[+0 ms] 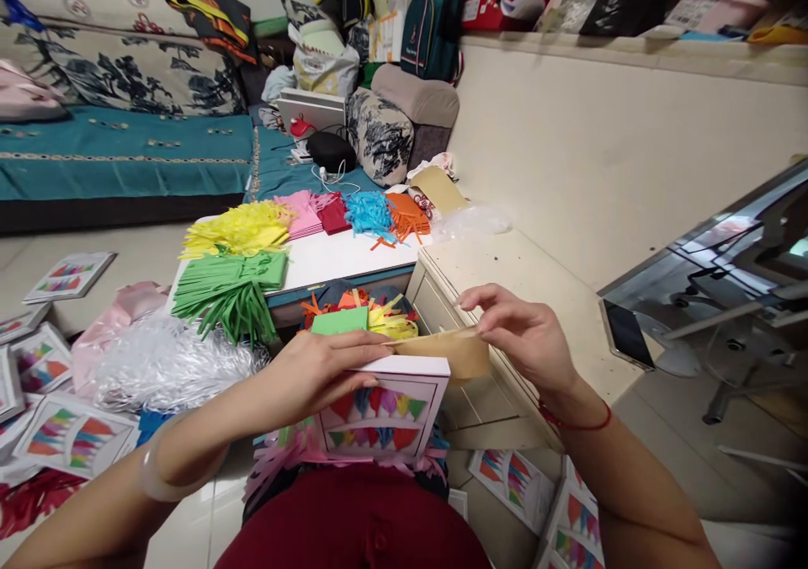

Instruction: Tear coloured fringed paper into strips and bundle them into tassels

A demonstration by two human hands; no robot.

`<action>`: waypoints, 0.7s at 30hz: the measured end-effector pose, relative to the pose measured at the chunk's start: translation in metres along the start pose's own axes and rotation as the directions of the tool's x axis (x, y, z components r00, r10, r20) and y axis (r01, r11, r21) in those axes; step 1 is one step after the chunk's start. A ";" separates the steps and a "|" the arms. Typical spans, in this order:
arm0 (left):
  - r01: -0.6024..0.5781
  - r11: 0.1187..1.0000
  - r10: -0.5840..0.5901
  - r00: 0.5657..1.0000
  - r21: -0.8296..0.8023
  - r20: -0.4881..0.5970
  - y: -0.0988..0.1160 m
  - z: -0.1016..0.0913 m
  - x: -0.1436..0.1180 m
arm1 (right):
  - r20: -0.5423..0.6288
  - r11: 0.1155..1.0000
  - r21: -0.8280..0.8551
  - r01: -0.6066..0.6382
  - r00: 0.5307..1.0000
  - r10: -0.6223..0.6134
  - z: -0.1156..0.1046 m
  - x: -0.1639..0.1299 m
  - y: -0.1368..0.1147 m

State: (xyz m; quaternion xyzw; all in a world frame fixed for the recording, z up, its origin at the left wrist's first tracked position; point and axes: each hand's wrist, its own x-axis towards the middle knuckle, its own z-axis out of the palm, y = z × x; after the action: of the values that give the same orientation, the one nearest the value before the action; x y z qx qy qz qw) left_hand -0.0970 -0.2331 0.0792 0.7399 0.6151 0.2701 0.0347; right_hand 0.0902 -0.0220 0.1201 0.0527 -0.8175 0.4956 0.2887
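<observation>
Above lap, left hand [328,371] grips card [382,413] edge (cramped).

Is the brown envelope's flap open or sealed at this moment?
Open. The right hand pinches the brown envelope at its lifted flap, while the left hand holds the printed card at its mouth.

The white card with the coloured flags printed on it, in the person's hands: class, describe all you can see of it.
The white card is a flat rectangle, paper or thin board by its look, printed with two rows of coloured triangular flags inside a thin frame. It is held near upright, tilted slightly, over the person's lap. The left hand holds its top left edge; the right hand pinches a brown paper piece lying against its top right corner.
</observation>
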 end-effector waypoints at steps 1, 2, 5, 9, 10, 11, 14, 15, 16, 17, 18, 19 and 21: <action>0.004 1.000 -0.004 1.000 0.028 -0.019 -0.002 0.002 0.001 | 0.001 1.000 -0.011 -0.012 1.000 0.012 0.004 -0.001 -0.006; 0.006 0.998 -0.003 0.999 0.060 -0.038 -0.005 0.004 0.003 | 0.024 0.999 -0.032 -0.012 1.000 0.012 0.010 -0.003 -0.012; -0.002 0.991 0.005 1.000 0.134 -0.027 -0.012 0.008 0.009 | 0.111 0.985 -0.167 0.052 0.993 -0.034 0.040 -0.003 -0.016; -0.023 0.993 0.014 0.996 0.116 0.083 -0.017 0.006 0.015 | 0.036 0.923 -0.363 0.127 0.992 -0.123 0.075 0.002 0.005; -0.022 0.994 0.012 0.995 0.105 0.095 -0.018 0.005 0.016 | 0.016 0.915 -0.382 0.127 0.991 -0.131 0.079 0.004 0.010; -0.016 0.995 0.006 0.995 0.096 0.099 -0.019 0.004 0.017 | 0.002 0.911 -0.394 0.122 0.991 -0.132 0.080 0.004 0.014; -0.007 0.997 0.000 0.996 0.080 0.091 -0.021 0.004 0.017 | 0.001 0.890 -0.440 0.118 0.991 -0.131 0.079 0.004 0.018; -0.011 0.997 0.004 0.996 0.079 0.086 -0.022 0.005 0.016 | 0.006 0.879 -0.461 0.122 0.991 -0.134 0.078 0.002 0.017; -0.018 0.997 0.011 0.997 0.080 0.080 -0.023 0.006 0.016 | 0.011 0.866 -0.484 0.125 0.991 -0.137 0.078 0.001 0.015; -0.026 0.996 0.020 0.997 0.083 0.074 -0.025 0.007 0.015 | 0.012 0.851 -0.509 0.126 0.990 -0.140 0.077 0.000 0.014; -0.033 0.996 0.027 0.997 0.086 0.070 -0.026 0.008 0.015 | 0.010 0.836 -0.534 0.125 0.990 -0.141 0.077 -0.001 0.012; -0.038 0.995 0.032 0.997 0.088 0.067 -0.028 0.009 0.014 | 0.006 0.822 -0.556 0.119 0.990 -0.140 0.078 -0.002 0.011; -0.047 0.995 0.042 0.997 0.088 0.058 -0.031 0.011 0.014 | 0.005 0.804 -0.585 0.109 0.991 -0.131 0.079 -0.002 0.011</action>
State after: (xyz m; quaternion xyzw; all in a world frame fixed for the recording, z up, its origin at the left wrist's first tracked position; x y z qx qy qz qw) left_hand -0.1183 -0.2098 0.0629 0.7616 0.6086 0.2222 0.0127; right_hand 0.0549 -0.0836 0.0836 0.0042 -0.9197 0.2023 0.3364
